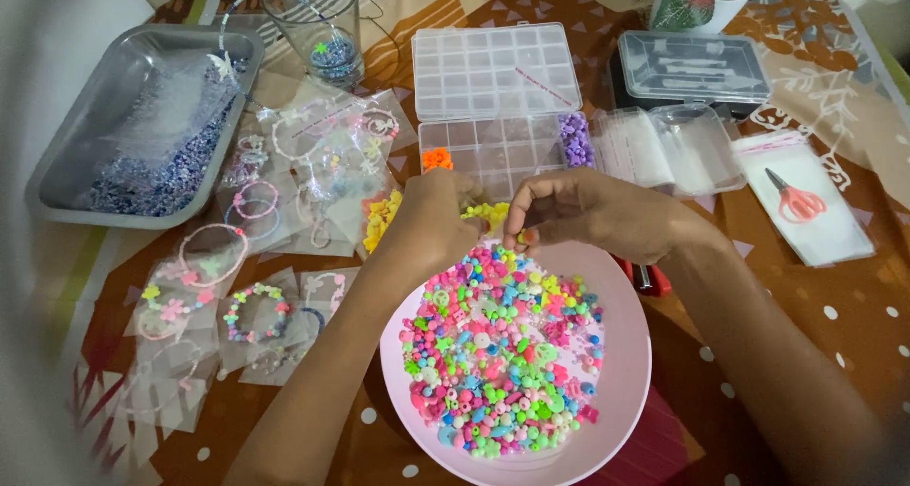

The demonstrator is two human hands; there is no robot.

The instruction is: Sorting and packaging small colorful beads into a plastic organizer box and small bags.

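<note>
A pink plate in front of me holds a heap of small multicoloured beads. Both hands hover over the plate's far rim. My left hand is curled shut, its fingers hidden from me, so what it holds cannot be told. My right hand pinches a small bead between thumb and fingertips, close to the left hand. Just beyond them lies a clear compartment box with orange beads, purple beads and yellow beads in its cells.
Clear bags with finished bead bracelets cover the left side. A metal tray of glittery bits sits far left, a glass cup behind. Small scissors lie on a bag at right, beside clear lidded cases.
</note>
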